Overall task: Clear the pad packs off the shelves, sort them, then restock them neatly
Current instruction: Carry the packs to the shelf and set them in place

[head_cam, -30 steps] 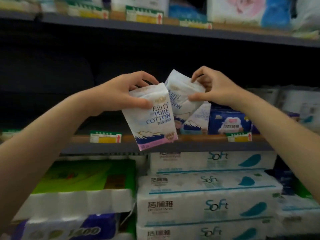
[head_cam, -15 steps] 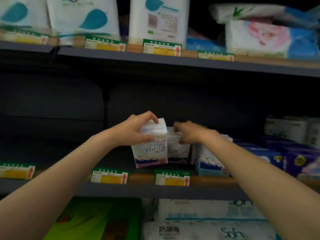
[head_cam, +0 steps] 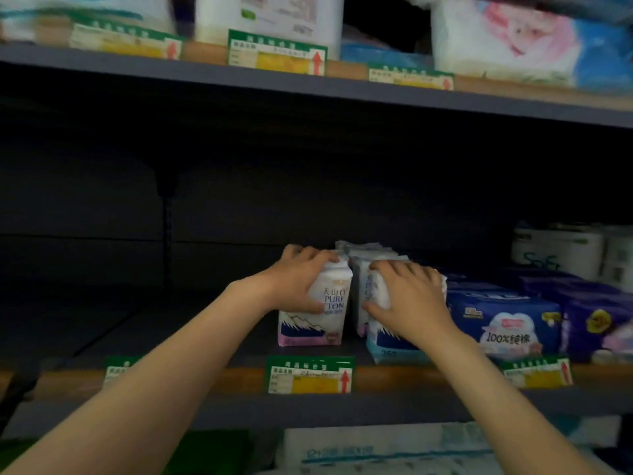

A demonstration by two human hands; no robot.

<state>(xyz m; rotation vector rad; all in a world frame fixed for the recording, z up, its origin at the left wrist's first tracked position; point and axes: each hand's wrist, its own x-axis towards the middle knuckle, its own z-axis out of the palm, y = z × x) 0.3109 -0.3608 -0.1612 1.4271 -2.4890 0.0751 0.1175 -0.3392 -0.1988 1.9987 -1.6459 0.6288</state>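
A white "Pure Cotton" pad pack (head_cam: 318,320) with a pink-edged mountain print stands upright on the middle shelf (head_cam: 212,337). My left hand (head_cam: 298,279) grips it from the left, fingers over its top and thumb across its front. A second white pack (head_cam: 368,289) stands just to the right, and my right hand (head_cam: 407,296) grips it with fingers over the top. Below my right hand a blue-edged pack (head_cam: 390,344) stands at the shelf front. More white packs (head_cam: 363,248) are lined up behind.
Dark blue pad packs (head_cam: 507,320) and purple ones (head_cam: 596,320) fill the shelf to the right, with white rolls (head_cam: 561,252) behind. The shelf left of my hands is bare and dark. Price tags (head_cam: 310,375) line the shelf edge. Tissue packs sit above and below.
Both packs went from held in the air in front of the shelf to standing on it. My hands pushed them further in, side by side, and the view has moved closer.
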